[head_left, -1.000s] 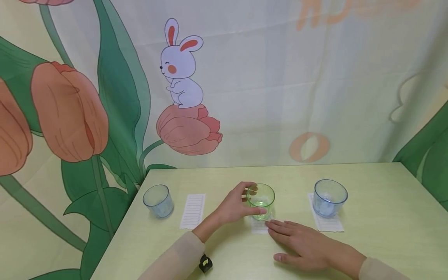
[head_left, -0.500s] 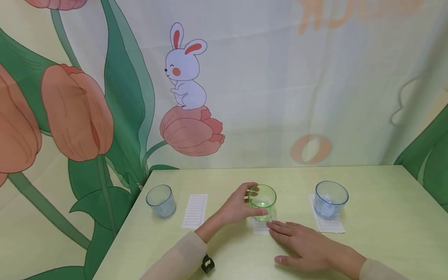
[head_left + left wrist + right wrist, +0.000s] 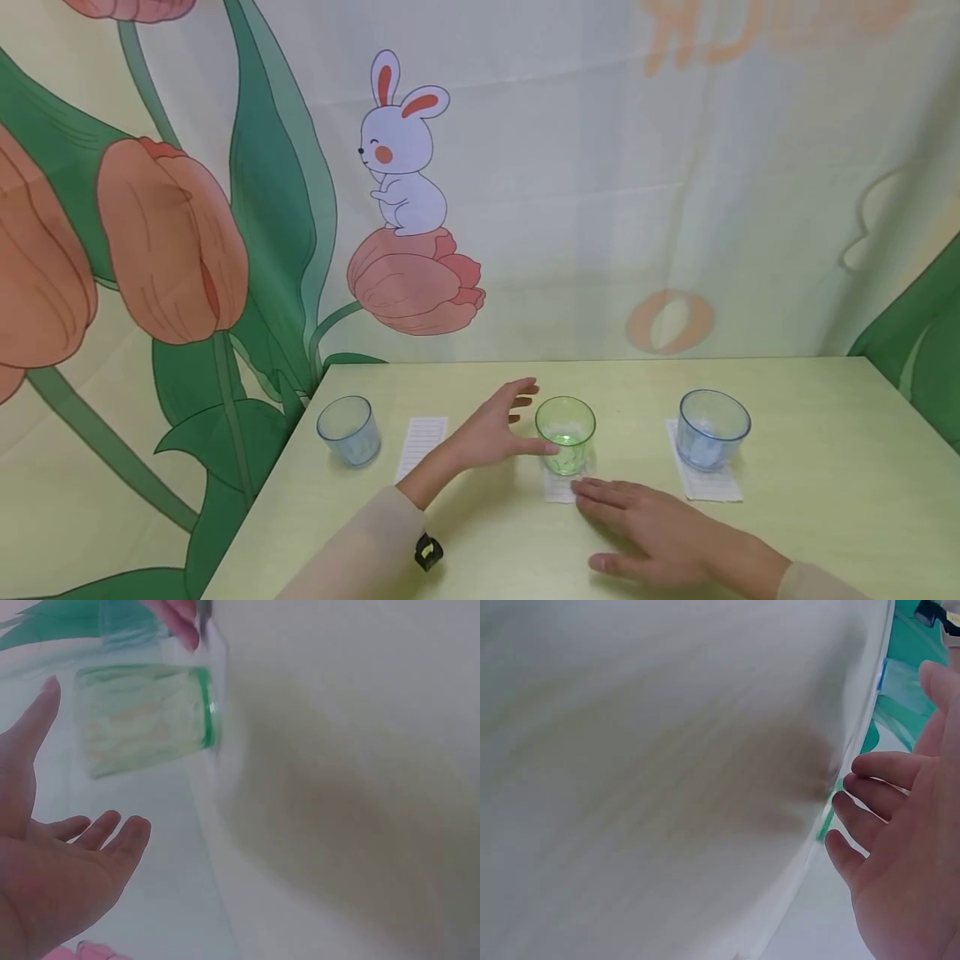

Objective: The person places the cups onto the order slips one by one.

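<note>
Head view: blue glasses (image 3: 350, 432) flank a green glass (image 3: 570, 429).

The right hand (image 3: 911, 840) is near, its fingers slightly bent, beside the pale tabletop (image 3: 637, 780). Just beyond them shows a sliver of green cup (image 3: 826, 823).

Head view faces forward, downward; left wrist's (closer) shares the green glass (image 3: 566, 432).
</note>
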A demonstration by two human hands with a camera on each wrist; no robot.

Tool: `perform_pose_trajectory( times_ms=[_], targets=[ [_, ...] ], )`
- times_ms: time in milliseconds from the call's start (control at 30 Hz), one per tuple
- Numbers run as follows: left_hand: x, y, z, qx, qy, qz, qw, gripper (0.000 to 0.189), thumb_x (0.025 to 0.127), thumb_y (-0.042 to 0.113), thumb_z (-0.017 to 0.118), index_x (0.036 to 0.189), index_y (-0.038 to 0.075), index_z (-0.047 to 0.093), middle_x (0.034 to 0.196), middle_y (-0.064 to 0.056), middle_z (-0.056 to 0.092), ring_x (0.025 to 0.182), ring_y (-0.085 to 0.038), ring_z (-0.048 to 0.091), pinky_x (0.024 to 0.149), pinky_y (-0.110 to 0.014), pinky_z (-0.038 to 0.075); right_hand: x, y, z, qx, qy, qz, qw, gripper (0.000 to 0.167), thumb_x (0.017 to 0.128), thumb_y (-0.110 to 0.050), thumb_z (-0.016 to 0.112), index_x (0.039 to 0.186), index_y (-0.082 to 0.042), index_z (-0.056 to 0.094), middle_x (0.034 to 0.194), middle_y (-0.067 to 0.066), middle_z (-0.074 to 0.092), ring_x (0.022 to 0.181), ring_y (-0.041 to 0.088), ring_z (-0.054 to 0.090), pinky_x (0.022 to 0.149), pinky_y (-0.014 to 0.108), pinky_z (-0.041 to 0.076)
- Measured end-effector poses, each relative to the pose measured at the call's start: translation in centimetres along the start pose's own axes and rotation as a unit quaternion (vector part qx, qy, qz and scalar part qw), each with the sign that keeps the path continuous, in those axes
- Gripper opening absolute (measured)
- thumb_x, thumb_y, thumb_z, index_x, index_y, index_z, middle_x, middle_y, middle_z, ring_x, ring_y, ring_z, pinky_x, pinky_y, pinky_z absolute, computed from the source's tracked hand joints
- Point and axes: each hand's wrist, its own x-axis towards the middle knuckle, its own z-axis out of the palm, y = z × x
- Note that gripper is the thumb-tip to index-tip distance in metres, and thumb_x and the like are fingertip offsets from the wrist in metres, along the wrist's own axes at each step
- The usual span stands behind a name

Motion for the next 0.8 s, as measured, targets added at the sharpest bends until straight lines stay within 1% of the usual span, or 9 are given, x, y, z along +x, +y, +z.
perform_pose_trajectory(
  times_ms=[133,200,300,400,467,600,700,800],
  targets=[
    [-0.7,0.2,-2.2,0.026,0.009,0.005,0.9996,0.108,0.084,0.044,0.092,0.166,0.013,0.029,0.165,-0.005,0.041,0.152,-0.026,0.041,0.120,-0.042,0.042,0.3,-0.8,-0.2,0.011,0.015,-0.002,0.9998,0.070,0.107,-0.061,0.049,0.155,-0.010,0.055,0.167,0.002,0.042,0.148,0.028,0.047,0.114,0.050,0.046],
    [-1.1,0.0,-3.4,0.036,0.018,0.004,0.9992,0.108,0.083,0.045,0.092,0.166,0.013,0.030,0.166,-0.005,0.040,0.152,-0.026,0.040,0.120,-0.042,0.041,0.6,-1.2,-0.2,0.020,0.022,-0.001,0.9996,0.070,0.108,-0.060,0.049,0.157,-0.011,0.053,0.168,0.001,0.041,0.149,0.028,0.046,0.115,0.050,0.046],
    [-1.8,-0.4,-5.3,0.048,0.040,-0.007,0.9980,0.109,0.083,0.048,0.092,0.166,0.015,0.031,0.166,-0.005,0.040,0.153,-0.026,0.039,0.121,-0.044,0.040,1.3,-1.6,-0.2,0.029,0.032,-0.002,0.9991,0.069,0.108,-0.059,0.050,0.158,-0.011,0.051,0.169,0.000,0.040,0.150,0.028,0.044,0.115,0.050,0.045],
    [-2.6,-0.7,-7.4,0.063,0.065,-0.017,0.9957,0.110,0.082,0.052,0.091,0.166,0.015,0.031,0.165,-0.006,0.040,0.153,-0.027,0.039,0.121,-0.047,0.039,2.1,-2.0,0.0,0.035,0.040,-0.012,0.9985,0.069,0.109,-0.058,0.050,0.159,-0.010,0.050,0.169,0.002,0.039,0.151,0.028,0.043,0.116,0.050,0.044],
    [-3.2,-0.9,-8.7,0.077,0.081,-0.022,0.9935,0.109,0.081,0.053,0.090,0.166,0.017,0.032,0.165,-0.006,0.041,0.152,-0.028,0.039,0.122,-0.049,0.038,2.8,-2.2,0.2,0.040,0.038,-0.017,0.9983,0.071,0.109,-0.058,0.050,0.159,-0.009,0.048,0.169,0.003,0.038,0.152,0.028,0.041,0.117,0.049,0.043],
    [-4.4,-1.4,-11.1,0.103,0.105,-0.022,0.9888,0.106,0.082,0.054,0.090,0.165,0.019,0.034,0.164,-0.005,0.042,0.152,-0.029,0.039,0.123,-0.050,0.036,3.9,-2.8,0.5,0.053,0.026,-0.016,0.9981,0.074,0.109,-0.060,0.047,0.161,-0.008,0.045,0.171,0.004,0.036,0.154,0.029,0.037,0.119,0.050,0.040],
    [-5.4,-2.2,-13.0,0.105,0.117,-0.022,0.9874,0.103,0.084,0.050,0.090,0.165,0.018,0.034,0.165,-0.006,0.040,0.153,-0.030,0.037,0.123,-0.052,0.035,4.7,-3.1,0.7,0.058,0.018,-0.016,0.9980,0.076,0.109,-0.062,0.044,0.162,-0.008,0.042,0.172,0.005,0.033,0.156,0.028,0.034,0.121,0.050,0.038],
    [-6.6,-3.1,-14.9,0.095,0.126,-0.026,0.9872,0.100,0.087,0.044,0.089,0.165,0.016,0.033,0.166,-0.008,0.039,0.153,-0.032,0.035,0.124,-0.055,0.033,5.7,-3.4,0.9,0.059,0.013,-0.021,0.9980,0.077,0.109,-0.062,0.043,0.164,-0.008,0.039,0.173,0.006,0.031,0.158,0.028,0.031,0.123,0.050,0.035]
  ],
)
